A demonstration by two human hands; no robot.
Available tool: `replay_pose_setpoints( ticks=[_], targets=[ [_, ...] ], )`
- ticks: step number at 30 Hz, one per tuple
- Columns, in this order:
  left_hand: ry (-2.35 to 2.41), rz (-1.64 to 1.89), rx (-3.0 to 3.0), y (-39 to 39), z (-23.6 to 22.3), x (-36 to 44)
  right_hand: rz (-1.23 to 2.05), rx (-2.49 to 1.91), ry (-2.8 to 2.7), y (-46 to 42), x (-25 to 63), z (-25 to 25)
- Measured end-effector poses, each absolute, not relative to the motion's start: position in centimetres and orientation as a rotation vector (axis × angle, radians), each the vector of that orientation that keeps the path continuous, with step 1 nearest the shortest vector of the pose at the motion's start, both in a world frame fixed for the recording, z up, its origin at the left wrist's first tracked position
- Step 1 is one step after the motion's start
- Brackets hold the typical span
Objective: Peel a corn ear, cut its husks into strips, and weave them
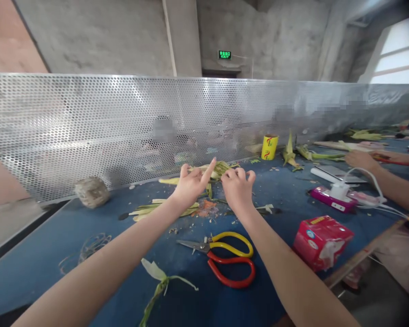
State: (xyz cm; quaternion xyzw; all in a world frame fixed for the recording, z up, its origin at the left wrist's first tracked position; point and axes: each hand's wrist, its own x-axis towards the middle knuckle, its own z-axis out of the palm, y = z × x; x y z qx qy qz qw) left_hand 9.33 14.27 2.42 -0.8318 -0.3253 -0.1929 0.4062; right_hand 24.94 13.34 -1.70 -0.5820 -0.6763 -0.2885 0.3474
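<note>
"Hands, quick?"
"Left hand (190,185) and right hand (237,185), both beyond the scissors (208,246). Left index finger sticks up, right fingers curl down."
"Grip?"
"Left partly spread, right narrower; can't tell if either pinches anything."
"The corn husk (221,169)?"
"Between the hands, past the scissors, on or just above the table (197,313); can't tell which."
"Others?"
"Husk strips (149,210) beyond and left of the scissors, leafy husk piece (161,282) nearer and left, red tissue box (315,236) right, yellow tape roll (269,148) far beyond, right."
</note>
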Motion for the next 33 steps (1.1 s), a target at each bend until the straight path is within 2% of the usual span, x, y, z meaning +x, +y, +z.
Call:
replay_pose_setpoints(
  ticks=[5,15,29,33],
  targets=[
    [-0.689,-0.261,-2.033,13.0,3.5,8.8,-0.841,-1.452,-1.867,13.1,24.1,-1.7],
    [-0.891,-0.216,-2.106,11.8,4.5,9.4,-0.869,-1.454,-1.871,13.5,22.9,-1.4],
    [-1.180,-0.439,-2.264,13.2,2.9,7.3,-0.549,-1.379,-1.930,13.0,23.6,-0.9],
    [-1.182,-0.684,-2.358,12.1,2.3,7.9,-0.522,-1.393,-1.978,12.8,23.7,-0.7]
  ],
)
